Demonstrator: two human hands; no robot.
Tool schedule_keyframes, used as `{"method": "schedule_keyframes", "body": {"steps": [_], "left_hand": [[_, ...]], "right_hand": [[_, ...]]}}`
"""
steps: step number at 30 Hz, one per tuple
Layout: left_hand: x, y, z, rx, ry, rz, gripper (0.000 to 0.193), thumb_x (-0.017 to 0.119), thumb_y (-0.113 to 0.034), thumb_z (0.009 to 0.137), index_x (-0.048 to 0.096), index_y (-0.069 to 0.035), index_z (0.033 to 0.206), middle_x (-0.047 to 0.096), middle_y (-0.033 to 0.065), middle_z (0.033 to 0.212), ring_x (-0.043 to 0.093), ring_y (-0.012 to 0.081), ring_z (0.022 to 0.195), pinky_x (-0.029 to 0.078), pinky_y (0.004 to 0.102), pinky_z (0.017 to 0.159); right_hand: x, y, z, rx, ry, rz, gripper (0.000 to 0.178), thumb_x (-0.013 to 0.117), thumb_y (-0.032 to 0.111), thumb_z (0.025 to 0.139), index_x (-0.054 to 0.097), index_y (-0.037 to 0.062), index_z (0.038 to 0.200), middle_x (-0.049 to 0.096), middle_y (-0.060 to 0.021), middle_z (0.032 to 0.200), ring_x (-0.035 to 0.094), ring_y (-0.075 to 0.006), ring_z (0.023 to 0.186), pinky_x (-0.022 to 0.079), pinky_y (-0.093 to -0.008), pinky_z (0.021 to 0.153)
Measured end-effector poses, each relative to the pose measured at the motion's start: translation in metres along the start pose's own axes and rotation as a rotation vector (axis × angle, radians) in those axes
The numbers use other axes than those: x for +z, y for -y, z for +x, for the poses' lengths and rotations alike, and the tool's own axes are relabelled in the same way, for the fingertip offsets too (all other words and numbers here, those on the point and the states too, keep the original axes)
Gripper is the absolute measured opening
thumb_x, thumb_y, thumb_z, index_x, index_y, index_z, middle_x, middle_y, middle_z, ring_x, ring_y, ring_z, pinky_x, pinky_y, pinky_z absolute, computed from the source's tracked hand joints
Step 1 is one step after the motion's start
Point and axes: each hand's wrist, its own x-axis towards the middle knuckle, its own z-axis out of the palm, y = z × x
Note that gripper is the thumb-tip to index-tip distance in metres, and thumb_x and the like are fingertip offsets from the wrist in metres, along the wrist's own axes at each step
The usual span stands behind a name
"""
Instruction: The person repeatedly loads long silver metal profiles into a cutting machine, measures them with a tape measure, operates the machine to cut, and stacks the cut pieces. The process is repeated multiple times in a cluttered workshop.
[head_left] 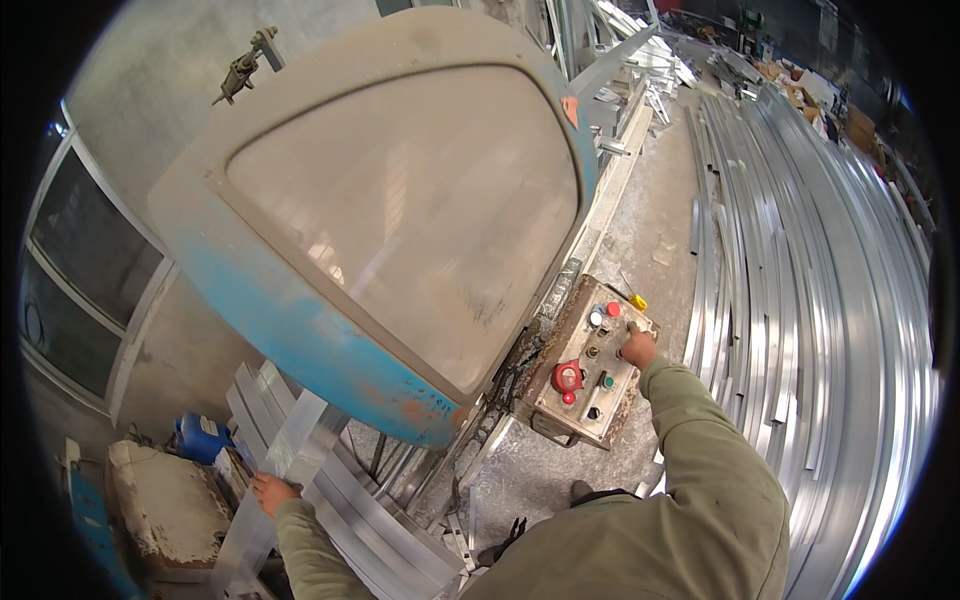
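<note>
My left hand [275, 492] is closed on the edge of a flat silver metal profile [298, 440], which slants up beside the large machine hood [400, 220]. The hood is dusty, with worn blue paint and a wide window. At the right, my right hand [637, 346] is over the control box [545, 402]. Its index finger reaches to a control near the box's far right edge, and the other fingers are curled. What lies under them is hidden. A red emergency-stop button [567, 377], a green button [607, 381] and a white button [596, 319] show on the panel.
Long aluminium profiles [800, 300] lie in a broad stack on the right. More flat profiles [370, 530] lie below the hood. At the lower left are a blue container [203, 438] and a worn, pale box-like piece [165, 490]. Metal offcuts [640, 50] are heaped farther back.
</note>
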Motion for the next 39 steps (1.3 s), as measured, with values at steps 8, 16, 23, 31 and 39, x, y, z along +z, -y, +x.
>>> {"method": "schedule_keyframes", "body": {"steps": [8,16,23,31,39], "left_hand": [[0.006,0.004,0.000,-0.016,-0.027,0.008,0.125,0.107,-0.034,0.071,0.032,-0.004,0.168,0.035,0.0183,0.178,0.039,0.0377,0.161,0.049,0.0532,0.126],[-0.003,-0.003,-0.004,-0.017,0.008,-0.015,0.123,0.105,-0.030,0.075,0.030,-0.004,0.169,0.032,0.0175,0.180,0.038,0.0381,0.162,0.046,0.0556,0.128],[-0.008,-0.003,-0.009,-0.035,0.009,0.004,0.122,0.105,-0.031,0.075,0.031,-0.006,0.169,0.032,0.0158,0.180,0.038,0.0372,0.162,0.047,0.0570,0.127],[0.003,0.009,-0.006,-0.025,-0.034,0.012,0.124,0.106,-0.031,0.072,0.032,-0.006,0.169,0.035,0.0148,0.179,0.041,0.0375,0.161,0.048,0.0581,0.124],[-0.014,-0.013,-0.016,-0.028,-0.010,0.006,0.123,0.106,-0.031,0.072,0.035,-0.004,0.168,0.037,0.0164,0.178,0.042,0.0382,0.160,0.048,0.0562,0.124]], "right_hand": [[-0.003,0.005,-0.004,-0.009,0.011,-0.019,0.089,0.073,0.024,0.084,0.045,0.0105,0.167,0.056,-0.0407,0.151,0.056,-0.0547,0.142,0.048,-0.0532,0.122],[-0.001,-0.001,0.002,-0.028,-0.008,-0.049,0.088,0.073,0.024,0.085,0.045,0.0106,0.167,0.057,-0.0407,0.150,0.057,-0.0547,0.142,0.049,-0.0533,0.121],[0.005,-0.001,0.006,-0.019,-0.001,-0.051,0.089,0.075,0.025,0.085,0.044,0.0107,0.168,0.057,-0.0409,0.150,0.056,-0.0549,0.143,0.049,-0.0534,0.121],[0.008,0.002,0.005,-0.023,0.014,-0.048,0.090,0.075,0.025,0.085,0.043,0.0112,0.168,0.056,-0.0411,0.151,0.056,-0.0553,0.142,0.049,-0.0526,0.121],[0.011,-0.010,0.016,-0.010,-0.010,-0.035,0.089,0.074,0.023,0.085,0.044,0.0127,0.168,0.053,-0.0415,0.153,0.059,-0.0552,0.140,0.050,-0.0518,0.120]]}}
